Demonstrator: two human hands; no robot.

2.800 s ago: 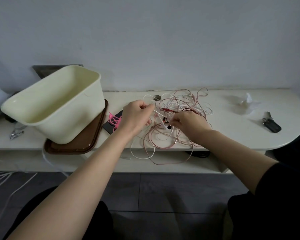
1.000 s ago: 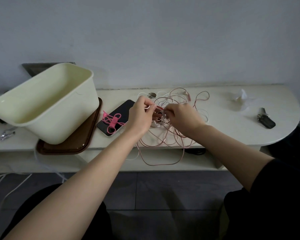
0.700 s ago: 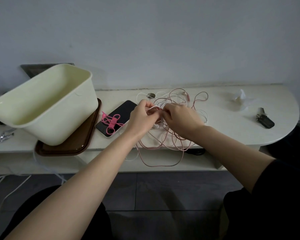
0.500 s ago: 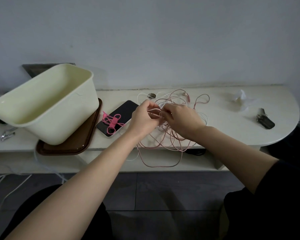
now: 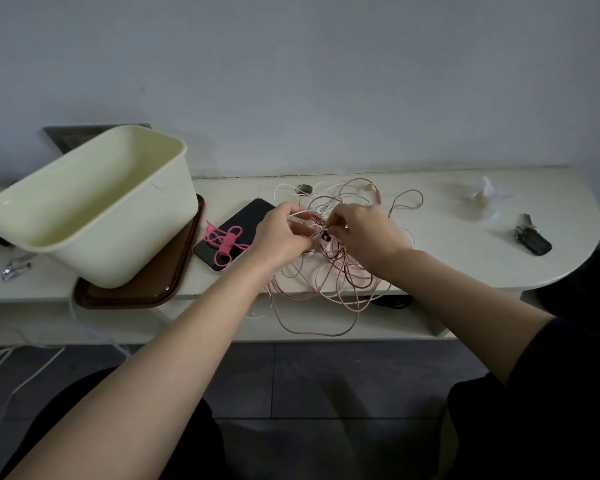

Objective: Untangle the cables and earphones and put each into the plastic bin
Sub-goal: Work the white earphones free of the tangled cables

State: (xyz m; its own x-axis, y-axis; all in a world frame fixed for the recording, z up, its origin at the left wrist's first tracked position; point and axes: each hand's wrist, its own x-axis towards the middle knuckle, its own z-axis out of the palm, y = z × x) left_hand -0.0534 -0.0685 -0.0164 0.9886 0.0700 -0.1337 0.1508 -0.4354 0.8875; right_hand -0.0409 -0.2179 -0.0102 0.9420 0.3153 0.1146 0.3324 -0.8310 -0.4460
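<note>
Cream plastic bin [image 5: 94,216] sat on a brown tray [image 5: 174,271] at the left end of a white table [image 5: 465,258], well left of the cables. Tangle [image 5: 329,278] of thin pale-pink and white cords lay mid-table, just right of the bin, heaped and knotted, with several loops hanging over the front edge. Left hand [image 5: 281,233] was closed, pinching a white strand at the top of the tangle. Right hand [image 5: 364,230] was closed too, fingers curled into the pink strands; the exact strand couldn't be told. The hands nearly touched, with a small dark-and-red earbud piece [image 5: 324,237] between them. Both forearms covered part of the heap. A black phone [image 5: 229,230] lay between tray and tangle, with a bright pink cord [image 5: 222,242] bunched on it, partly under the left hand. Keys [image 5: 532,239] and a crumpled tissue [image 5: 484,197] lay at the right end, well apart from the tangle. The bin's long axis ran front-left to back-right, with its open mouth up. The tangle spread mostly back to front.
</note>
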